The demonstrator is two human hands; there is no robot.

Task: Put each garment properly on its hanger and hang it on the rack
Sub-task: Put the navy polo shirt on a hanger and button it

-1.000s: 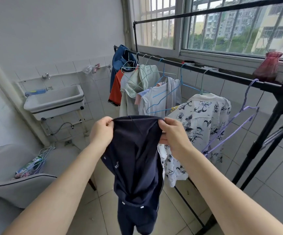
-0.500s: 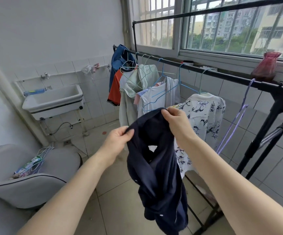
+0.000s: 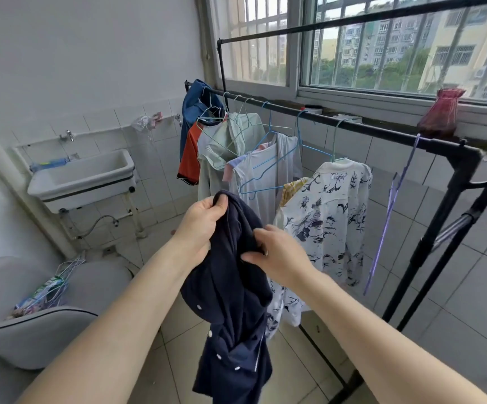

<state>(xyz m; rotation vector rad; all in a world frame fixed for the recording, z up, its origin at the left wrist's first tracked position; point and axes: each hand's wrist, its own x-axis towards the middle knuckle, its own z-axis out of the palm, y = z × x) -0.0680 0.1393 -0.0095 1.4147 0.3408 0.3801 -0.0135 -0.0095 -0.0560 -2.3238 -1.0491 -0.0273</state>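
The left hand (image 3: 200,225) now grips the top of the navy garment (image 3: 230,301) and the right hand (image 3: 277,255) moved lower, pinching its middle; it hangs near the rack (image 3: 382,131), still without hanger

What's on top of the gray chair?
Some wire hangers and a colorful bundle lie on the chair. What's beneath them is covered.
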